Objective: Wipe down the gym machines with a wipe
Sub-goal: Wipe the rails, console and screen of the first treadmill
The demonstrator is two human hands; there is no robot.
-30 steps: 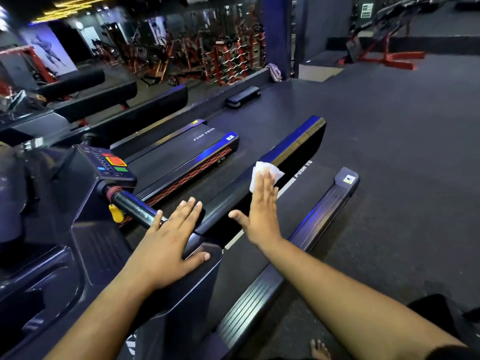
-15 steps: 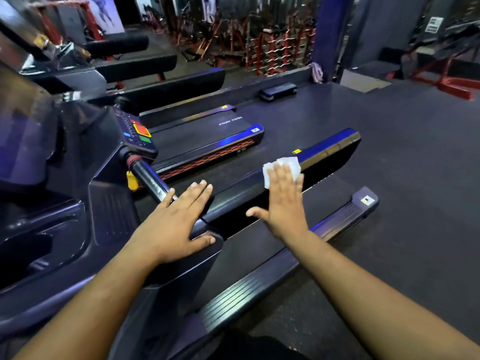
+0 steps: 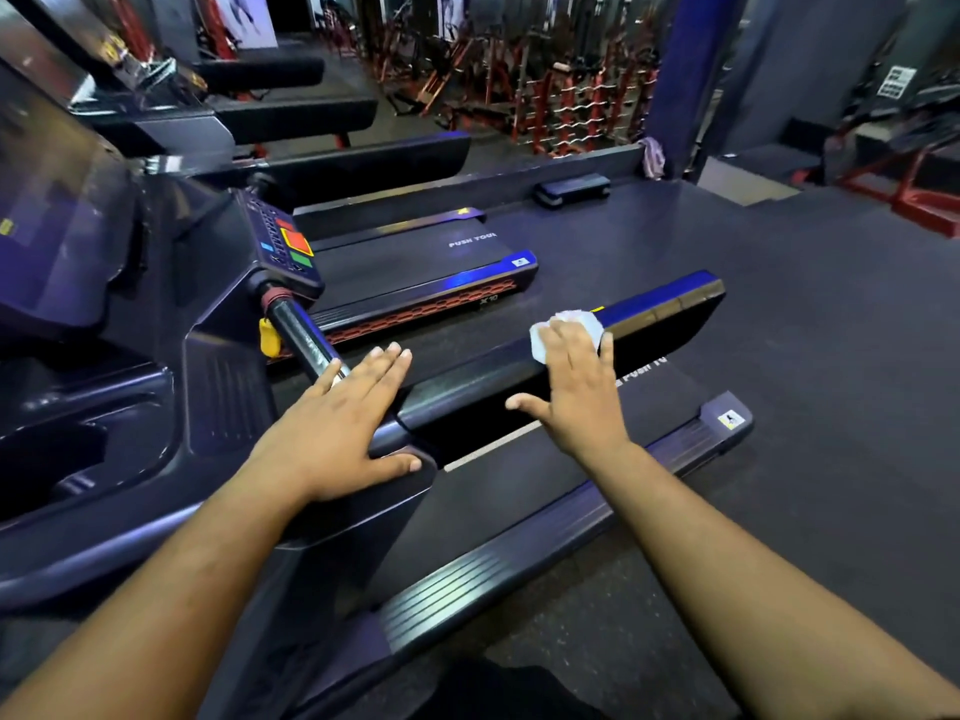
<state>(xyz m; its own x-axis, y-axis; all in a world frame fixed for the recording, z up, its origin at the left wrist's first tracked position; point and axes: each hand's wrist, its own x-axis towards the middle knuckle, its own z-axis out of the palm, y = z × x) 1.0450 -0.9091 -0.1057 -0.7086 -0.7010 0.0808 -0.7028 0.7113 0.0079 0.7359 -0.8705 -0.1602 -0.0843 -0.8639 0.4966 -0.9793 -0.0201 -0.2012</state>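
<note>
A dark treadmill fills the lower middle of the head view, with a long side rail [image 3: 660,309] running away to the right. My right hand [image 3: 576,387] lies flat on that rail, pressing a crumpled white wipe [image 3: 571,322] under its fingertips. My left hand [image 3: 337,428] rests flat, fingers spread, on the treadmill's front arm next to a black handlebar [image 3: 298,330]. The belt [image 3: 519,480] lies below my right wrist.
A console with red, orange and green buttons [image 3: 291,246] sits left of the handlebar. A second treadmill deck [image 3: 415,267] lies beyond. Its far footrail [image 3: 571,527] borders dark rubber floor [image 3: 805,304]. Red weight racks [image 3: 561,96] and a blue pillar [image 3: 680,70] stand at the back.
My right hand has slid the wipe a little farther along the side rail. The left hand has stayed on the arm. My head has turned left and closer.
</note>
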